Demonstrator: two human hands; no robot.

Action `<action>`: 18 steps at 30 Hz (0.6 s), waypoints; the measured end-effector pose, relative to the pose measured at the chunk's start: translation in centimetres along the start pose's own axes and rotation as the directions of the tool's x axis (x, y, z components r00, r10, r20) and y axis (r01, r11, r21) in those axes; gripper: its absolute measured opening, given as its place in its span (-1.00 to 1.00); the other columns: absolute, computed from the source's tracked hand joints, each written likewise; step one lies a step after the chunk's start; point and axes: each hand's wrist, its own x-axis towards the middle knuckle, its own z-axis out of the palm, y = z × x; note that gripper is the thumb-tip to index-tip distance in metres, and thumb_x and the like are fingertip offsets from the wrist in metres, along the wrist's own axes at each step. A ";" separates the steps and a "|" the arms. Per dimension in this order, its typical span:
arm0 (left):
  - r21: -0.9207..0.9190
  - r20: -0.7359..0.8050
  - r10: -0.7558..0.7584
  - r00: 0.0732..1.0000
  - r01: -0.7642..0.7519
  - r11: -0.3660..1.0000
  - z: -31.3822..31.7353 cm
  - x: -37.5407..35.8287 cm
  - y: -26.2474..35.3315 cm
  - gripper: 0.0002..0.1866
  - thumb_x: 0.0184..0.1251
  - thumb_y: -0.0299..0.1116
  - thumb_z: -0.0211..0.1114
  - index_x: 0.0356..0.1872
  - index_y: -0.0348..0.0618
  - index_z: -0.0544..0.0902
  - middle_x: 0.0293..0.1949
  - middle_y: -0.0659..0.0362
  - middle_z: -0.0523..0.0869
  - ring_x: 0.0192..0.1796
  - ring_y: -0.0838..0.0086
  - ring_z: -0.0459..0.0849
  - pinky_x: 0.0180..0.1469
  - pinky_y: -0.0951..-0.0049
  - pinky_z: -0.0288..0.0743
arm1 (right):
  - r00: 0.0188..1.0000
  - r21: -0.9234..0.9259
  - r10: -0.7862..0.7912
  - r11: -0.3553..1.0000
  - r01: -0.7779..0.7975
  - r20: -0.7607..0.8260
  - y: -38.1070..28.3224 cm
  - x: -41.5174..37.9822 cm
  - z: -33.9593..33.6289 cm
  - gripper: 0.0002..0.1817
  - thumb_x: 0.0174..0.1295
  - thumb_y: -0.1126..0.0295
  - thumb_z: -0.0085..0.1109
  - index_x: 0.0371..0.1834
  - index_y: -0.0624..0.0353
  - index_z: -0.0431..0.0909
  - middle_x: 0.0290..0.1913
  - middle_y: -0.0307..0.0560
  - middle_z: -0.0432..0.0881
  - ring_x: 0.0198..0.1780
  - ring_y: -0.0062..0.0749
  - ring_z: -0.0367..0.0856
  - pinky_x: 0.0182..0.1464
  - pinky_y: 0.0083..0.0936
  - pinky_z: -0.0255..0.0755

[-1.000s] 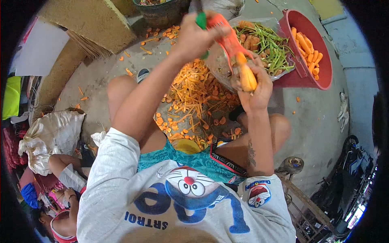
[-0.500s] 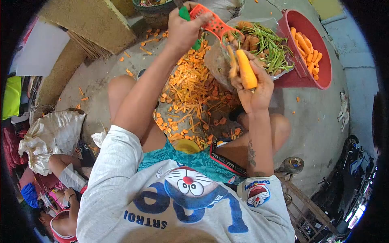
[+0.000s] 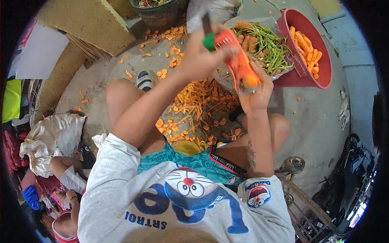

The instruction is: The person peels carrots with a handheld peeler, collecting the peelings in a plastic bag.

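Note:
My left hand [image 3: 198,56], blurred by motion, is closed around an orange-red plastic peeler [image 3: 240,65] with holes in it. A knife [image 3: 207,24] with a green handle sticks up from the same hand. My right hand [image 3: 259,93] grips a peeled-looking carrot [image 3: 250,81], its blunt end towards me. The peeler lies over the carrot and hides much of it. Just beyond my right hand, a clear plastic bag [image 3: 221,75] holds unpeeled carrots [image 3: 252,43] and green stems [image 3: 269,44].
Carrot peelings and cut ends [image 3: 198,101] cover the floor between my legs. A red bucket [image 3: 326,77] with peeled carrots [image 3: 306,48] lies tilted at the right. A dark bin [image 3: 158,16] stands at the back. Another person [image 3: 67,222] sits at lower left; a motorcycle [image 3: 352,170] stands right.
My left hand has moved right and towards me, bringing the peeler from beyond the carrot down onto it. The right hand stays in nearly the same place with the carrot.

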 end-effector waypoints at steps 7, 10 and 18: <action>0.030 -0.142 -0.030 0.989 0.034 0.999 -4.3 3.5 -1.9 -0.78 0.37 -0.31 0.47 -0.12 -0.20 0.68 -0.45 0.34 0.70 -0.50 0.72 0.59 -0.46 0.61 0.44 | 0.999 0.021 0.030 0.999 -0.030 0.033 0.4 0.0 -0.1 -0.59 0.50 0.23 -0.07 0.29 0.20 0.42 -0.14 -0.12 0.63 -0.31 -0.55 0.53 -0.44 -0.63 0.35; 0.005 -0.189 -0.036 0.981 0.038 0.999 -2.1 2.4 -2.2 -0.76 0.38 -0.29 0.47 -0.12 -0.21 0.67 -0.47 0.35 0.68 -0.50 0.73 0.58 -0.47 0.62 0.43 | 0.998 0.016 0.066 0.998 -0.065 -0.020 0.1 0.3 0.6 -0.58 0.51 0.23 -0.07 0.33 0.16 0.39 -0.14 -0.11 0.63 -0.32 -0.56 0.49 -0.45 -0.68 0.29; 0.142 -0.104 0.062 0.993 -0.047 0.989 -4.7 3.6 -1.7 -0.74 0.35 -0.27 0.50 -0.15 -0.20 0.67 -0.48 0.35 0.66 -0.54 0.72 0.51 -0.51 0.62 0.36 | 0.963 0.133 0.115 0.980 -0.151 0.243 0.1 0.3 -0.9 -0.59 0.46 0.26 -0.06 0.30 0.15 0.38 -0.16 -0.12 0.62 -0.34 -0.51 0.58 -0.40 -0.56 0.35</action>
